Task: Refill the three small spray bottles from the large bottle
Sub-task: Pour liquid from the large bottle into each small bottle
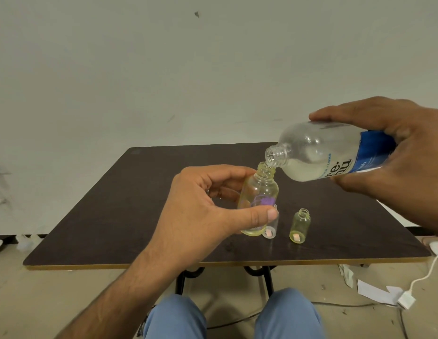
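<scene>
Pour step: right hand point(394, 152) grips large bottle point(330, 152) tilted, mouth just above neck of small bottle point(258, 199), gripped by left hand point(201, 209) over counter point(115, 216) centre; keep necks aligned, tilt slowly w/o overfilling.

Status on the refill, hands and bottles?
Left hand holds small bottle off table; right hand tips large bottle, mouths meeting. Two small bottles wait uncapped. Nothing blocking.

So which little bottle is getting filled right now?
Start at the dark table; above it the right hand tips the large bottle. Under its mouth, the left hand holds a yellowish bottle, the only one lifted, with a purple print.
</scene>
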